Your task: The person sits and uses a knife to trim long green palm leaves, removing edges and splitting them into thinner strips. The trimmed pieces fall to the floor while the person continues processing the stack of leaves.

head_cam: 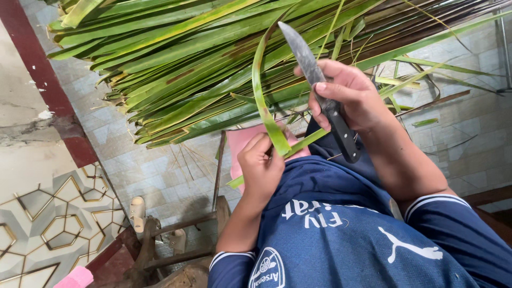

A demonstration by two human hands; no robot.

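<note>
Green, glossy leaf strip (265,101) — pinched in left hand (261,165); right hand (349,96) grips dull steel knife (319,88) — black handle.

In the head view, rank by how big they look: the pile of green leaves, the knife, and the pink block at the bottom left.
1. Pile of green leaves, by far the largest.
2. Knife, held in the right hand.
3. Pink block, smallest, though the frame edge cuts it off.
</note>
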